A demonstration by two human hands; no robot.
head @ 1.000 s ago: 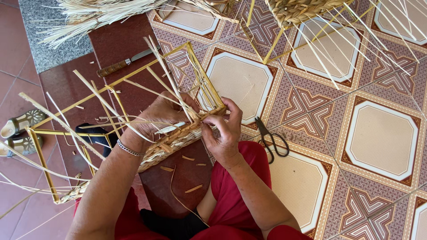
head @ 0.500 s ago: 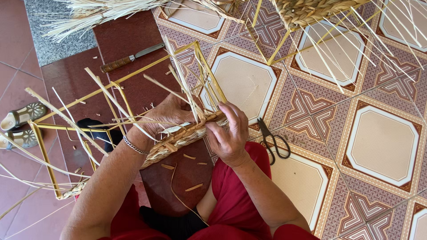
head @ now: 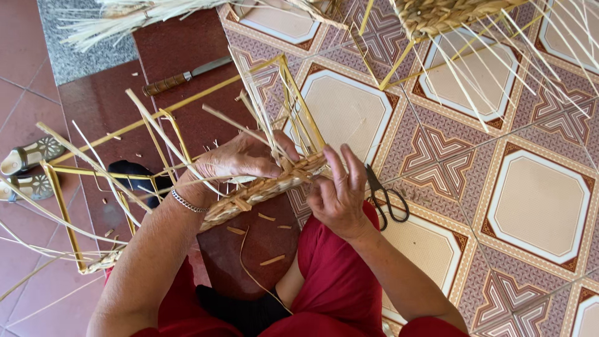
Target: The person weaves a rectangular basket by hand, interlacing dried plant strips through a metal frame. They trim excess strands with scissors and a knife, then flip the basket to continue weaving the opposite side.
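A yellow metal frame [head: 187, 103] lies across my lap, with a woven straw band [head: 262, 187] along its near rail and loose straw strands [head: 256, 100] sticking up from it. My left hand [head: 240, 159], a silver bracelet at its wrist, rests on top of the band and pinches strands against it. My right hand [head: 337, 193] is at the band's right end beside the frame's corner, fingers raised and slightly spread around a strand end. Red clothing [head: 337, 281] covers my legs below.
Black scissors [head: 384, 196] lie on the patterned tile just right of my right hand. A knife with a wooden handle [head: 181, 76] lies on the dark red floor beyond the frame. Another half-woven frame [head: 449, 19] stands at the top. Sandals [head: 25, 165] sit at the left edge. Straw offcuts litter the floor.
My right hand has shifted slightly right along the band and its fingers have lifted and opened out. My left hand keeps pressing on the weave. The upright strands have swayed.
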